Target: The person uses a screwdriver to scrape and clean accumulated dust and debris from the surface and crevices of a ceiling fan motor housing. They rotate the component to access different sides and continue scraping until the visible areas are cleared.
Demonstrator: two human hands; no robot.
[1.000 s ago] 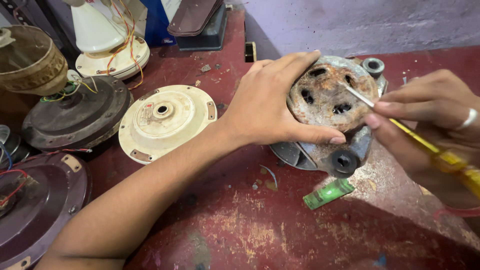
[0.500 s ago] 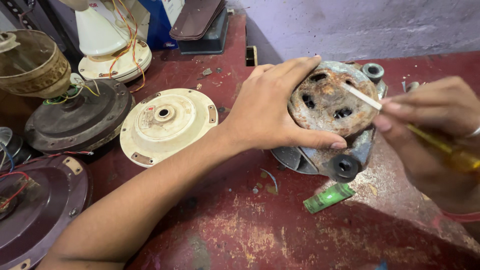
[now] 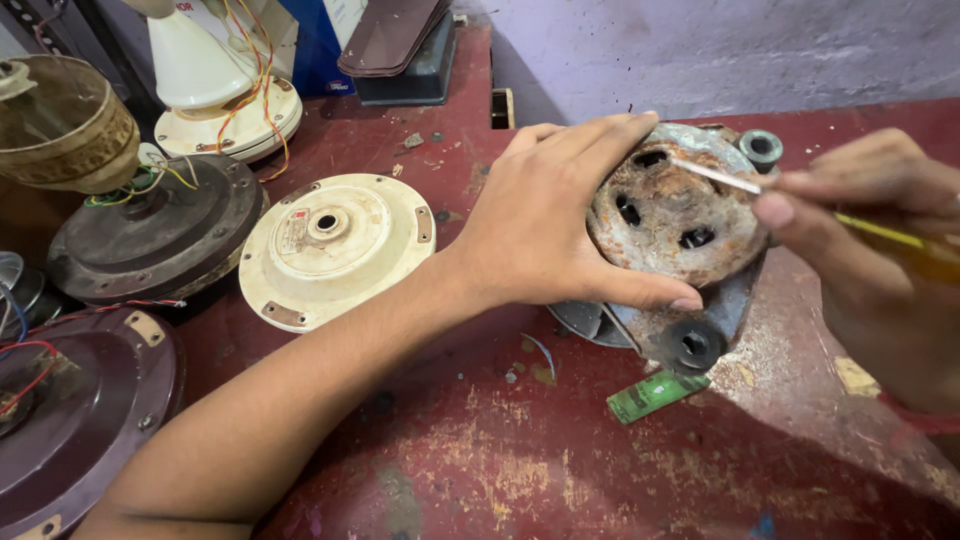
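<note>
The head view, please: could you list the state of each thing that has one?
Rusty motor: tilted, gripped by left hand.
Screwdriver: held in right hand, tip on motor's face.
Cream fan cover: flat, untouched.
Green strip: lying loose on red table.

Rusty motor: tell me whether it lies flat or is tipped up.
Tipped up. The rusty motor rests on its lower edge on the red table, round face toward the camera, braced by the left hand.
</note>
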